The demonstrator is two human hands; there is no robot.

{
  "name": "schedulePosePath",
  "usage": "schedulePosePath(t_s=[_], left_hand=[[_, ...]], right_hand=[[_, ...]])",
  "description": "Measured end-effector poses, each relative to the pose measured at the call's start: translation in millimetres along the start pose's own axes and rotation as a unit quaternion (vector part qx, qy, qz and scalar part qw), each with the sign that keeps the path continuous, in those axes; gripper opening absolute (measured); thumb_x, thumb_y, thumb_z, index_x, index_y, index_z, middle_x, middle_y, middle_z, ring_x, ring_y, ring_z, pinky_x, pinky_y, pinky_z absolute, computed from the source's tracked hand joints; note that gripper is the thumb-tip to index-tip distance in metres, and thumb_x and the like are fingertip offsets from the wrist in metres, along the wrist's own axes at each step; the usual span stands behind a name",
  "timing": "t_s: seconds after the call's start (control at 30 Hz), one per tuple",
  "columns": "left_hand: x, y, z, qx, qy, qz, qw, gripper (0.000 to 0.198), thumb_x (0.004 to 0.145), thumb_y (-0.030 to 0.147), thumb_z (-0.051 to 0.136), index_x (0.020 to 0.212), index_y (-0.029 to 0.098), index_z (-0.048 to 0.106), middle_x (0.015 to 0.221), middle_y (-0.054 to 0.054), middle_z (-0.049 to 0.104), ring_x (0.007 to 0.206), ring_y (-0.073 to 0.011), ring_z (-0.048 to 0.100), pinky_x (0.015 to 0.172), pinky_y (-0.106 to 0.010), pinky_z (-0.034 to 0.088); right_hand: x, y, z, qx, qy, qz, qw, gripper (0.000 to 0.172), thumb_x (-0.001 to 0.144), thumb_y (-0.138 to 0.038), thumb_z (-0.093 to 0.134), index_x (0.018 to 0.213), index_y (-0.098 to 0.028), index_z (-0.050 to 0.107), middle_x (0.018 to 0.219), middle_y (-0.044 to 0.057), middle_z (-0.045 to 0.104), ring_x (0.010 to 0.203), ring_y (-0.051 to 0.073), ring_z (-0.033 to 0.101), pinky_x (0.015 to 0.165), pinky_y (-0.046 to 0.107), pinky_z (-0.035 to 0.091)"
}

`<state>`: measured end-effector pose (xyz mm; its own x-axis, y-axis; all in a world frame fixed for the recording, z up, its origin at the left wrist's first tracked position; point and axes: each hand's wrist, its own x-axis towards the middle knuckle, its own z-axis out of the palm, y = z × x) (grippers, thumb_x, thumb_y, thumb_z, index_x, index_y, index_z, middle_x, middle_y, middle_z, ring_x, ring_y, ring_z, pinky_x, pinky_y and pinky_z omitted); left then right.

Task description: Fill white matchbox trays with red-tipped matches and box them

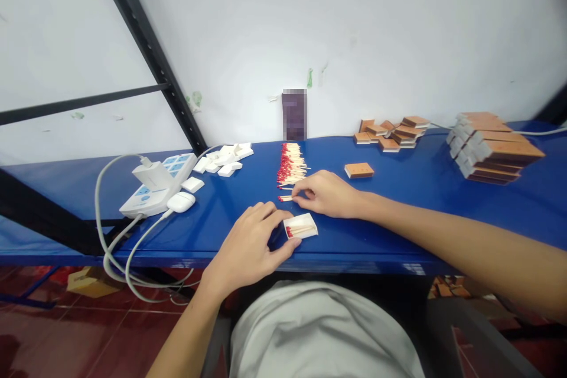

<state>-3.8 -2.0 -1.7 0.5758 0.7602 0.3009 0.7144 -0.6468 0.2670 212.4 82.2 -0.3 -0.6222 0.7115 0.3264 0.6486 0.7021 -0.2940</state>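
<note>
My left hand (250, 242) rests on the blue table (398, 207) and pinches the left end of a small open white matchbox tray (301, 226) with a few red-tipped matches in it. My right hand (328, 194) lies just behind the tray, its fingertips closed on loose matches (286, 197) at the near end of a pile of red-tipped matches (291, 163).
Empty white trays (224, 160) lie left of the pile. A white power strip (155, 186) with charger and cables sits at the left. One brown matchbox sleeve (359, 170) lies alone; more sleeves (392, 133) and stacked boxes (491, 147) are at the right by the wall.
</note>
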Motion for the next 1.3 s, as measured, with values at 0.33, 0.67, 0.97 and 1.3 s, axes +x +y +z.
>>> schedulePosePath(t_s=[0.33, 0.67, 0.97, 1.3], left_hand=[[1.1, -0.5, -0.5, 0.002, -0.001, 0.003, 1.000, 0.025, 0.097, 0.040, 0.056, 0.114, 0.023, 0.060, 0.099, -0.004, 0.058, 0.095, -0.0245, 0.054, 0.091, -0.042, 0.041], [-0.3, -1.6, 1.1, 0.013, 0.005, 0.004, 1.000, 0.027, 0.097, 0.042, 0.055, 0.116, 0.024, 0.060, 0.100, -0.003, 0.059, 0.095, -0.0247, 0.055, 0.092, -0.042, 0.040], [0.3, -0.3, -0.3, 0.008, 0.000, 0.003, 1.000, 0.026, 0.098, 0.041, 0.055, 0.115, 0.023, 0.060, 0.099, -0.003, 0.058, 0.095, -0.0239, 0.054, 0.090, -0.041, 0.040], [0.1, -1.6, 0.7, 0.005, 0.004, 0.007, 1.000, 0.026, 0.097, 0.041, 0.056, 0.115, 0.023, 0.061, 0.100, -0.004, 0.058, 0.096, -0.0241, 0.054, 0.090, -0.041, 0.040]], right_hand=[[-0.9, -2.9, -3.4, 0.011, -0.001, -0.013, 1.000, 0.021, 0.091, -0.027, 0.057, 0.093, -0.021, 0.076, 0.073, 0.001, 0.071, 0.063, 0.012, 0.059, 0.062, 0.024, 0.034], [-1.7, -7.2, -6.6, -0.016, -0.034, -0.002, 0.999, 0.034, 0.095, -0.034, 0.051, 0.121, -0.024, 0.071, 0.101, 0.005, 0.077, 0.085, 0.019, 0.069, 0.073, 0.027, 0.043], [-1.7, -6.7, -7.1, -0.014, -0.040, -0.028, 0.999, 0.028, 0.096, -0.032, 0.050, 0.106, -0.025, 0.076, 0.092, 0.003, 0.077, 0.081, 0.017, 0.068, 0.068, 0.026, 0.040], [-1.0, -3.9, -5.0, -0.069, -0.027, 0.042, 0.996, 0.035, 0.097, -0.039, 0.046, 0.117, -0.026, 0.071, 0.093, 0.005, 0.076, 0.082, 0.021, 0.067, 0.066, 0.028, 0.037]])
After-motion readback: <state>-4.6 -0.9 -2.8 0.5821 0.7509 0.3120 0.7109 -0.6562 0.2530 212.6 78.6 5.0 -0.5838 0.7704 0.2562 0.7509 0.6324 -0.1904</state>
